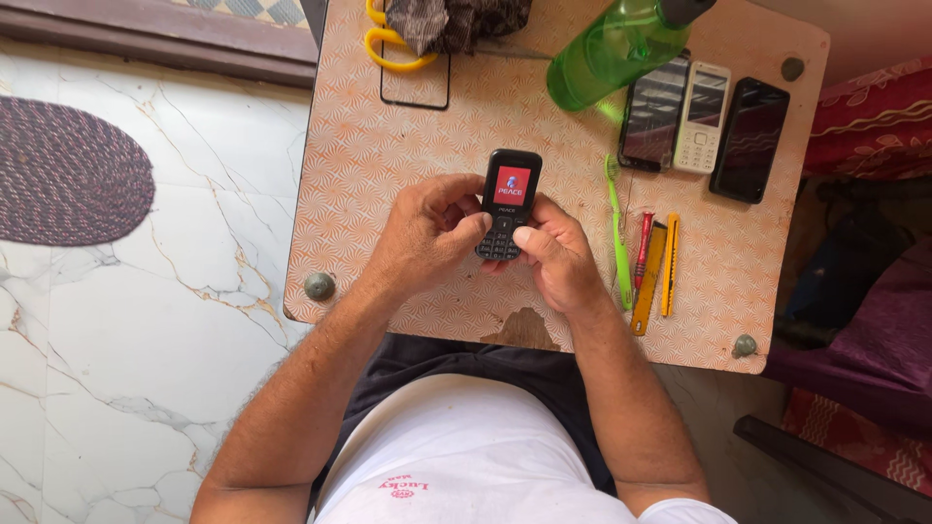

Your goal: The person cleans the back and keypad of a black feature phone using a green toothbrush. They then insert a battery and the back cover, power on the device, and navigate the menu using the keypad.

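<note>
White marble floor (pixel 146 320) with thin gold lines is seen on the left, and a round purple rug (pixel 68 170) is laid on it. An orange patterned table (pixel 388 165) is set over the lap of a person in a white shirt (pixel 466 456).

On the table top, a green bottle (pixel 612 49) is laid on its side at the back. Three phones are lined up beside it: a dark one (pixel 655 112), a white one with keys (pixel 702 118) and a black one (pixel 748 139). Yellow scissors (pixel 393 44) are partly hidden under a dark cloth (pixel 456 21), and a clear screen sheet with a black edge (pixel 416 87) is laid near them. A green toothbrush (pixel 618 238), a red tool (pixel 643 252), a yellow ruler (pixel 649 281) and a yellow cutter (pixel 670 264) are lined up on the right.

A small black phone (pixel 505 204) with keys is held up just above the middle of the table. Its little screen is lit red. It is pinched by the left hand (pixel 427 238) and the right hand (pixel 558 257), with fingers curled round its sides and both thumbs pressed on the keys.

The phone could be dropped onto the table if the grip on its narrow sides is let slip. The bottle could be rolled onto the phones beside it if the table is bumped by a knee.
</note>
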